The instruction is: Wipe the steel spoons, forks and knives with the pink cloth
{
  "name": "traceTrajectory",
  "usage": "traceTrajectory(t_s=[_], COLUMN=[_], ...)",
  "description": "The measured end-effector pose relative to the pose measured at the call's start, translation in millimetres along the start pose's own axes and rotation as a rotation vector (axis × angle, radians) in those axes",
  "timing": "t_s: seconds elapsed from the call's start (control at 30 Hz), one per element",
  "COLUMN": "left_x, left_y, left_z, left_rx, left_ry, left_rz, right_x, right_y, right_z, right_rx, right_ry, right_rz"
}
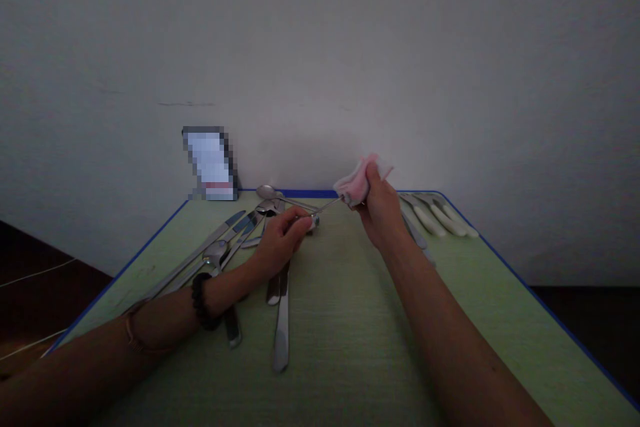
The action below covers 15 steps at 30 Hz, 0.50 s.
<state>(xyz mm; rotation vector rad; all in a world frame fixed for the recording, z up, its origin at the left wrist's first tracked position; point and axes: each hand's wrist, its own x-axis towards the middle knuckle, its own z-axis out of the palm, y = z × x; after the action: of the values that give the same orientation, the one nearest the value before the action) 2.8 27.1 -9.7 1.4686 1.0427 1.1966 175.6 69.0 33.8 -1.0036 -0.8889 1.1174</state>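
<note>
My left hand (283, 237) is closed on one end of a piece of cutlery with a thin metal shaft (326, 205). The far end of that piece disappears into a pink and white cloth (358, 181), so its kind is hidden. Closed around the cloth is my right hand (384, 203), thumb on top, above the table's back edge. Beneath and beside my left hand lie several loose spoons, among them a spoon (217, 252) near the wrist, and knives, such as a table knife (210, 240) to the left. A metal handle (281, 340) points toward me.
The green table (340, 347) has a blue edge and stands against a grey wall. At its back left leans a phone (210, 163) with a lit screen. On the right lie several pieces of cutlery with pale handles (429, 220), partly behind my right forearm.
</note>
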Motion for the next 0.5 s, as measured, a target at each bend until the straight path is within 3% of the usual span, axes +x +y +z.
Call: traceTrajectory(t_s=[0.3, 0.5], left_x=[-1, 3], left_y=[7, 12], left_z=[4.5, 5.3], left_rx=[-0.312, -0.452], left_ry=[0.09, 0.13], left_rz=[0.016, -0.003], right_x=[-5, -7], right_y=[-31, -28], right_z=[-28, -25], right_rx=[-0.385, -0.338], right_ry=[-0.192, -0.158], right_rz=[0.225, 0.217])
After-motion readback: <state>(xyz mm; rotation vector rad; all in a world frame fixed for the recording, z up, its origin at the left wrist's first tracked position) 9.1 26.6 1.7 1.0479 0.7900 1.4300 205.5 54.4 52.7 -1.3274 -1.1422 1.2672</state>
